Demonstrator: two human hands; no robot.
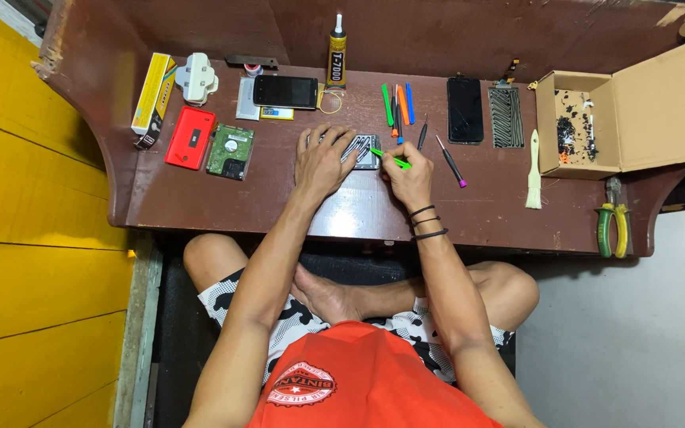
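Observation:
A small opened phone [365, 152] lies at the middle of the brown desk [342, 210]. My left hand [323, 161] rests flat on its left side and holds it down. My right hand [410, 179] grips a green-handled tool [390, 158] like a pen, with the tip touching the phone's right edge. Dark bands circle my right wrist.
Coloured pry tools [398, 103], two screwdrivers [451, 162], a dark phone screen [464, 109], a brush [533, 170], an open cardboard box [628, 111] and pliers [612, 226] lie to the right. A black phone [285, 91], glue tube [336, 55], hard drive [230, 150] and red case [190, 137] lie to the left.

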